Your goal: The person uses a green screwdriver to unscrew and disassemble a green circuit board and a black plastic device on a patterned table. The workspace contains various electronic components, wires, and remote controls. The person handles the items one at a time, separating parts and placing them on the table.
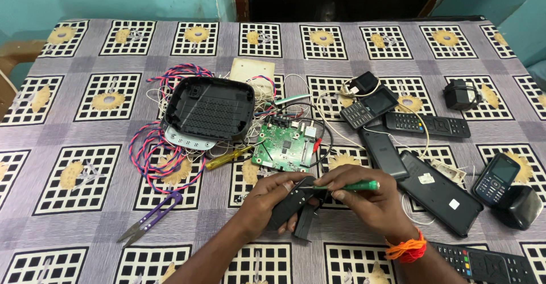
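Note:
My left hand [267,201] grips a small black device [289,204] just above the patterned tablecloth, near the front middle. My right hand [367,201] holds a green-handled screwdriver [347,186] whose metal tip points left onto the top of the black device. An orange thread band [406,249] circles my right wrist. Behind my hands lies a bare green circuit board [284,146] with wires attached to it.
A black plastic casing [209,109] on a grey base sits at left centre among twisted red-blue wires [149,156]. Purple thread snips [149,218], a yellow screwdriver [228,158], several phones and remotes [426,125], and black adapters [458,95] lie around.

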